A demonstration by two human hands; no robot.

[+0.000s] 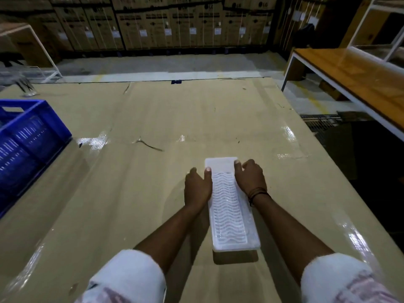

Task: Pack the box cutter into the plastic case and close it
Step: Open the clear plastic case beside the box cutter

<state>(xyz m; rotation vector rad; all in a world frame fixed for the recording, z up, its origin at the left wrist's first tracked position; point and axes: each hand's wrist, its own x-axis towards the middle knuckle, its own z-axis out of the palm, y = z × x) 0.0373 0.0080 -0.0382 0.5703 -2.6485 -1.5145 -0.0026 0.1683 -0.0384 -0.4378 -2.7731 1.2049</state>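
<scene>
warehouse interior, dim light: a wall of stacked cardboard cartons [175, 25] at the back, a wooden bench [358, 75] with a white frame at right. foreground: a counter [153, 119] covered in taped brown cardboard, with a blue plastic crate [28, 136] at its left edge. centre right: the plastic case [230, 206], white and translucent, long and narrow, lying flat and lengthwise away from the viewer; its top shows a wavy ribbed pattern and appears shut. the box cutter cannot be made out through the plastic. left hand [197, 189] presses against the case's left edge near the far end, thumb on the top face; its grip is loose, fingers spread. right hand [250, 178] does likewise on the right edge, a dark band at the wrist. both white sleeves [129, 274] are rolled to the forearm.
</scene>
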